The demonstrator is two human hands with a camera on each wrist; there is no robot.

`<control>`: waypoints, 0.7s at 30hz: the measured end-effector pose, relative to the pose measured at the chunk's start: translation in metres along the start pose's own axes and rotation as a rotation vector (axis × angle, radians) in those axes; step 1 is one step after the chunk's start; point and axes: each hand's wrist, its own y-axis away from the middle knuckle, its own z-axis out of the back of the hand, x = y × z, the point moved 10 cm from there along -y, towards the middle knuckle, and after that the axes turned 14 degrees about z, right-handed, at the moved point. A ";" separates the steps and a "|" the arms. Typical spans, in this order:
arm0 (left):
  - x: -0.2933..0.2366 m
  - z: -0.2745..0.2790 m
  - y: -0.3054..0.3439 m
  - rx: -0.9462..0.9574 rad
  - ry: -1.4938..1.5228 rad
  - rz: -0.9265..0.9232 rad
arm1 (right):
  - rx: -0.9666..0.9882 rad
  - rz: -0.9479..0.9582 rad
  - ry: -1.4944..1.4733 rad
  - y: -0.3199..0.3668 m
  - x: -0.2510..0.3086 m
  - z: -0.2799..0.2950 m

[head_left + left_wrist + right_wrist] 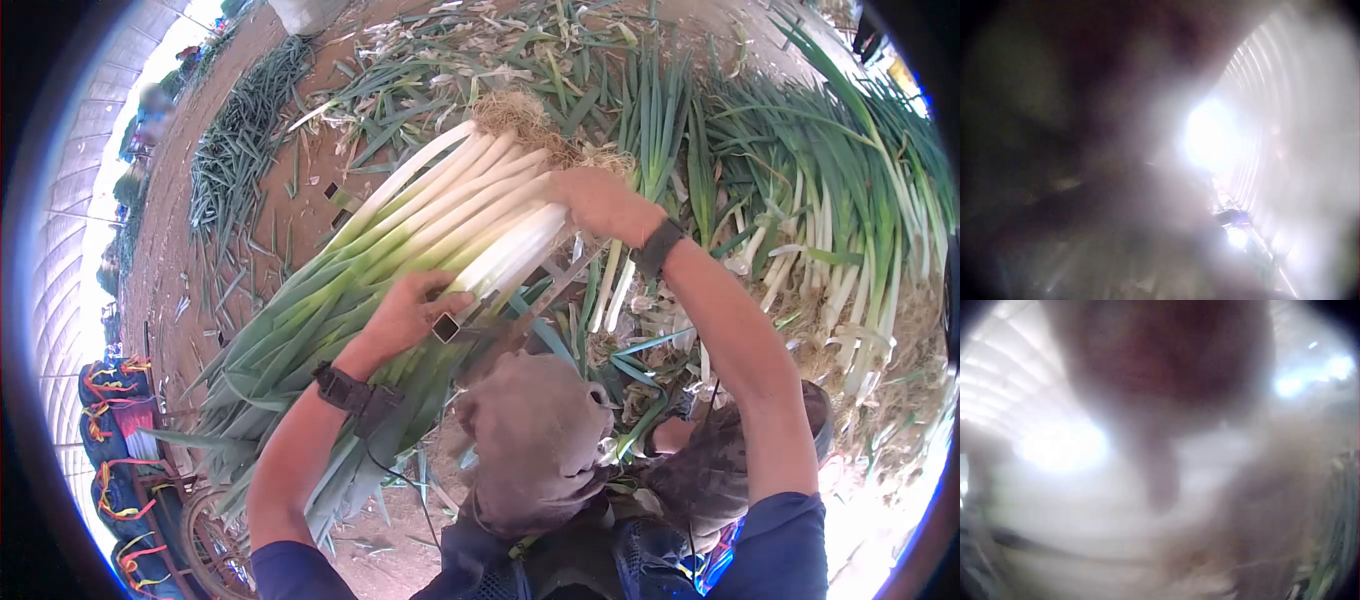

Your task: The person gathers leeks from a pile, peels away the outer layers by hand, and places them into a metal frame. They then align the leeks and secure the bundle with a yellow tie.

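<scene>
A thick bundle of leeks (430, 220) lies slantwise before me, white shanks and roots (515, 115) at the upper right, green leaves at the lower left. My left hand (405, 315) curls its fingers on the nearest leek where white turns green. At the root end, my right hand (605, 205) grips the white shanks, its fingertips partly hidden. Blurred white shanks (1085, 512) also show in the right wrist view, beneath a finger. Square metal tube ends of a rack (445, 327) poke out beside the bundle. The left wrist view is too dark and hazy to show the hold.
More leeks (820, 210) lie piled at the right, roots toward me. Cut green leaf pieces (245, 140) form a heap at the upper left, and trimmings (450, 60) litter the soil behind. A cloth-covered knee (540, 440) is close below. Dark bundles with coloured ties (125, 460) stand lower left.
</scene>
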 end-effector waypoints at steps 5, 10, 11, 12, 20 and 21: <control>0.004 -0.007 -0.005 0.039 -0.033 0.128 | -0.336 0.102 0.084 -0.004 0.014 0.002; 0.014 -0.003 -0.003 0.041 0.017 0.183 | -0.124 -0.077 0.358 -0.019 0.008 -0.028; 0.007 0.007 0.005 -0.025 -0.038 0.095 | -0.208 -0.018 0.358 -0.014 0.005 -0.029; 0.008 0.020 0.022 -0.091 -0.101 0.031 | -0.296 0.046 0.331 -0.008 -0.001 -0.037; 0.018 -0.024 0.148 -0.609 -0.985 0.106 | -0.270 0.132 0.211 -0.010 0.000 -0.028; 0.025 -0.032 0.152 -0.721 -1.246 0.148 | -0.286 0.139 0.254 -0.008 0.000 -0.028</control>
